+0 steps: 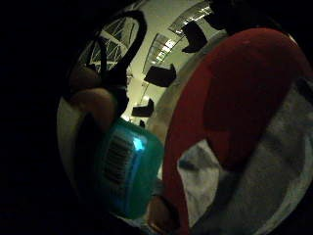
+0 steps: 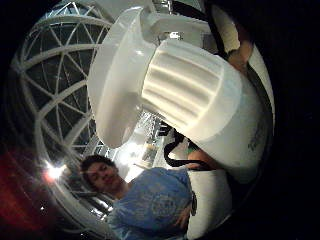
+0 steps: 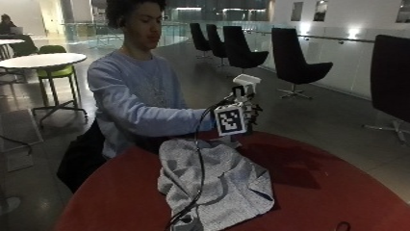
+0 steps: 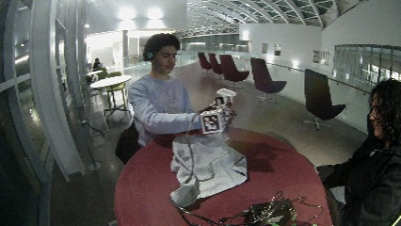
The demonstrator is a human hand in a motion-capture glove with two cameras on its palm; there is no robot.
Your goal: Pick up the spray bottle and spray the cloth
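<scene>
Table (image 3: 333,192), round and red, is filling the lower part of the outside view, and a person in a light blue sweatshirt is sitting at its far edge. Grey cloth (image 3: 214,185) is lying crumpled on the tabletop in front of the person, spreading from the near edge of the table up to just below the raised hand; the little finger side palm view is showing the same cloth (image 1: 254,181) draped over the red surface (image 1: 234,93). Above the cloth's far end the gloved right hand (image 3: 247,115) is hanging in the air, well clear of the table, its fingers curling around the spray bottle (image 3: 245,86) and holding it upright with the white spray head sticking out above the hand. In the thumb side palm view that white ribbed head (image 2: 185,95) is filling most of the picture, close against the palm (image 2: 210,160). In the little finger side view the bottle's teal body (image 1: 129,169), with a barcode label on it, is sitting right beside the palm, a fingertip (image 1: 98,105) pressing against it. The other hand is not visible.
</scene>
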